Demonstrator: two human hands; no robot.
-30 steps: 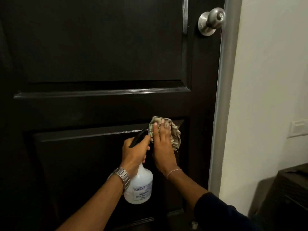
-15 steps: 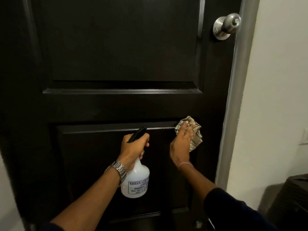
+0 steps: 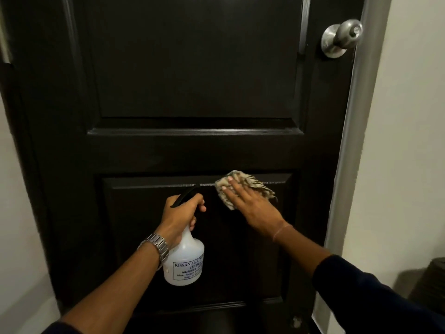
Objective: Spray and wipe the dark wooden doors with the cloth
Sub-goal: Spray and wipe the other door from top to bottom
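1. Wiping step: the right hand, fingers flat, presses the cloth on the dark door at the lower panel's top edge.
2. The left hand grips the spray bottle.
3. Next likely needs strokes leftward along the dusty ledge.

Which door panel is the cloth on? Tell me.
The lower panel: the right hand presses the cloth against its top edge. The upper panel, above the crosspiece, is untouched.

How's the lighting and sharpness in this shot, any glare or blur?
Head view: dim overall, the dark door swallowing detail; soft glare on the metal knob and panel ledge; right hand and cloth slightly motion-blurred; bottle label readable; wide-angle bend in the frame edge.
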